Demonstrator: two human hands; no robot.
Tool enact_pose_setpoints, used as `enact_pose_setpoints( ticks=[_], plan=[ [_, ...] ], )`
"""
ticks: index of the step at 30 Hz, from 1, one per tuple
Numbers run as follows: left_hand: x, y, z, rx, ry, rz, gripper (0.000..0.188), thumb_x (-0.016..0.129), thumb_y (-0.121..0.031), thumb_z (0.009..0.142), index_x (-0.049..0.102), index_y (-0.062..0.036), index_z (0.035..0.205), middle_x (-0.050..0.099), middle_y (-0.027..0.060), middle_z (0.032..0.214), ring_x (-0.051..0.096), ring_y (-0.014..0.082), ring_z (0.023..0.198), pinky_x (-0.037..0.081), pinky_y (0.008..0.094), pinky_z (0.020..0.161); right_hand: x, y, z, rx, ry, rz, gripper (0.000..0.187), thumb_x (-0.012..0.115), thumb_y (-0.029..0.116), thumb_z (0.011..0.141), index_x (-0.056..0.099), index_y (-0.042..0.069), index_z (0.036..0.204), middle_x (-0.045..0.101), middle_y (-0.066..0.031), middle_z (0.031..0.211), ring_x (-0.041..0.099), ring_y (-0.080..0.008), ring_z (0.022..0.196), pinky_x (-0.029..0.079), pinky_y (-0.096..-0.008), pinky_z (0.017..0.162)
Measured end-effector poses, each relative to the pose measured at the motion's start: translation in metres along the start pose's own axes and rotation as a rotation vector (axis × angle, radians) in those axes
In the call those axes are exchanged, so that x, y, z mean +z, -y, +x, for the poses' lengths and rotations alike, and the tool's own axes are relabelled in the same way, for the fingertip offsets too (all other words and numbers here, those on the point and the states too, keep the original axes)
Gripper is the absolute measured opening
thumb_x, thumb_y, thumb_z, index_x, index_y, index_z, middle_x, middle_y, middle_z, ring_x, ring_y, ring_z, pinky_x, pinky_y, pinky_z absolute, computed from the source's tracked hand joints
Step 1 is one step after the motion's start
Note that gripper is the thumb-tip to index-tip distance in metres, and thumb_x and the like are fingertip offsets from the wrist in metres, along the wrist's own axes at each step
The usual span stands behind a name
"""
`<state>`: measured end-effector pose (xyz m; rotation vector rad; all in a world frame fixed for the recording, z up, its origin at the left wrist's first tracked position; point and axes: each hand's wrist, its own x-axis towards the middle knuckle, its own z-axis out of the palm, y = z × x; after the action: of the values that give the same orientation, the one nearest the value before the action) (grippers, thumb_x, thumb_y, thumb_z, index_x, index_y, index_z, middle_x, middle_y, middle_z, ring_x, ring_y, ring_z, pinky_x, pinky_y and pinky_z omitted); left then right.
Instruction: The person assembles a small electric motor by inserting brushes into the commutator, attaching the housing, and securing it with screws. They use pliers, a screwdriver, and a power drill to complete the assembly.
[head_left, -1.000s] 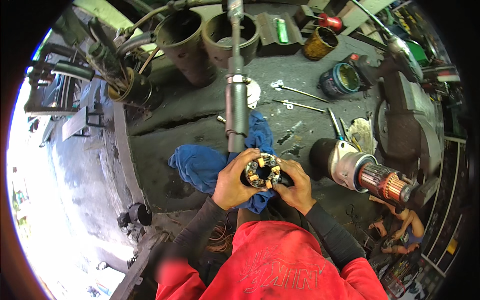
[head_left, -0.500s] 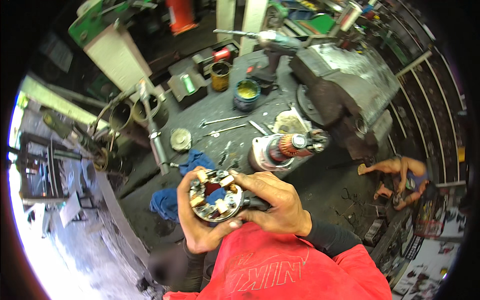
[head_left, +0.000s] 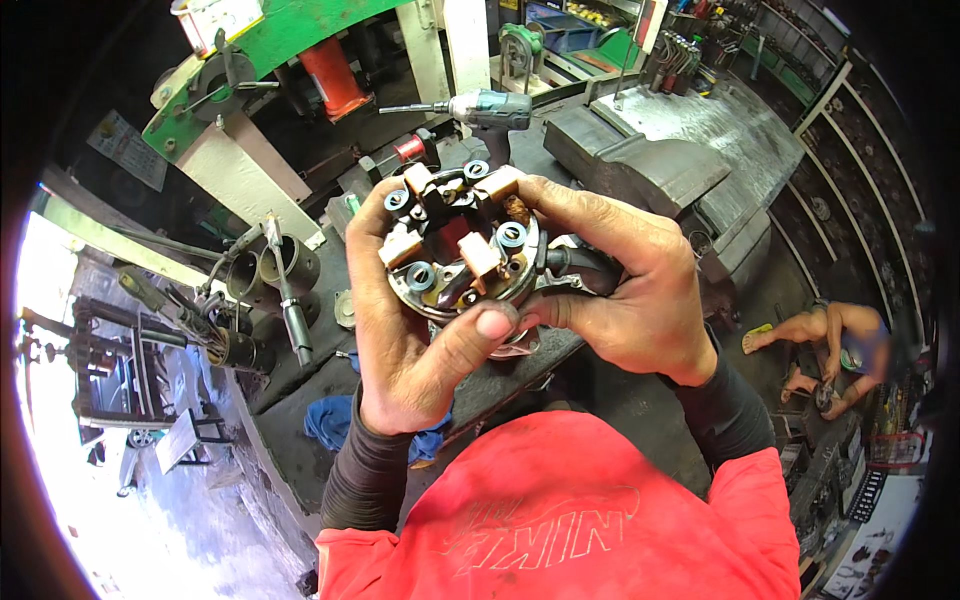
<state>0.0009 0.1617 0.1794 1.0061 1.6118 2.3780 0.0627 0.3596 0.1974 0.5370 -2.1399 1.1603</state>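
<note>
A round motor brush holder [head_left: 445,275] is held up close, with tan block-shaped brushes, coiled springs and a dark red middle facing up. My left hand [head_left: 400,350] wraps its left side, thumb pressed on the near rim. From the right, my right hand [head_left: 640,275] grips it, index finger along the upper right edge and thumb at the lower right, beside a black cable fitting. Beneath the holder, a bit of a metal part [head_left: 515,346] shows; my hands hide most of it. A blue rag [head_left: 330,420] lies below my left hand on the bench.
A teal cordless driver [head_left: 500,110] with a long bit stands beyond my hands. To its right sits a heavy bench vise [head_left: 650,170]. Metal pipe holders [head_left: 290,262] with tools line the left edge. A seated person [head_left: 850,330] works at far right.
Both hands have lifted the brush holder up and closer, so it looks larger. They now cover the bench jars and most of the copper-wound motor part. The view has shifted somewhat.
</note>
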Motion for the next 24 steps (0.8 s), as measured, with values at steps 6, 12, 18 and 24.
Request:
enact_pose_setpoints(
  ticks=[6, 12, 18, 24],
  plan=[
    [0.012, 0.027, -0.003, -0.088, -0.049, 0.047, 0.105, 0.091, -0.024, 0.086, 0.020, -0.0015, 0.162, 0.053, 0.0183, 0.146, 0.059, 0.0272, 0.133, 0.050, 0.0410, 0.114, -0.006, -0.037, -0.014, 0.118, 0.052, 0.148, 0.081, 0.090, 0.004, 0.067, 0.067, 0.002, 0.144, 0.075, -0.0208, 0.129, 0.076, -0.0340, 0.114, 0.058, -0.0385, 0.099],
    [0.008, 0.044, -0.013, -0.076, -0.073, 0.051, 0.102, 0.088, -0.021, 0.086, 0.021, -0.0022, 0.160, 0.053, 0.0192, 0.146, 0.061, 0.0280, 0.132, 0.050, 0.0420, 0.114, 0.002, -0.055, -0.022, 0.064, 0.082, 0.105, 0.082, 0.091, 0.010, 0.068, 0.066, 0.005, 0.146, 0.076, -0.0191, 0.125, 0.075, -0.0356, 0.111, 0.058, -0.0404, 0.097],
    [0.004, 0.062, -0.015, -0.079, -0.137, 0.090, 0.097, 0.086, -0.026, 0.086, 0.027, 0.0000, 0.158, 0.058, 0.0185, 0.141, 0.062, 0.0270, 0.130, 0.051, 0.0407, 0.112, 0.005, -0.063, -0.024, 0.110, 0.126, 0.110, 0.081, 0.094, 0.007, 0.067, 0.068, 0.002, 0.143, 0.078, -0.0185, 0.121, 0.077, -0.0269, 0.104, 0.059, -0.0363, 0.093],
    [-0.007, 0.087, -0.003, -0.031, -0.252, 0.153, 0.081, 0.084, -0.033, 0.087, 0.045, 0.0040, 0.148, 0.065, 0.0163, 0.133, 0.067, 0.0250, 0.123, 0.052, 0.0391, 0.109, 0.013, -0.077, -0.014, 0.215, 0.134, 0.118, 0.077, 0.098, 0.028, 0.066, 0.074, 0.004, 0.135, 0.079, -0.0211, 0.111, 0.078, -0.0351, 0.099, 0.060, -0.0403, 0.090]
  ],
)
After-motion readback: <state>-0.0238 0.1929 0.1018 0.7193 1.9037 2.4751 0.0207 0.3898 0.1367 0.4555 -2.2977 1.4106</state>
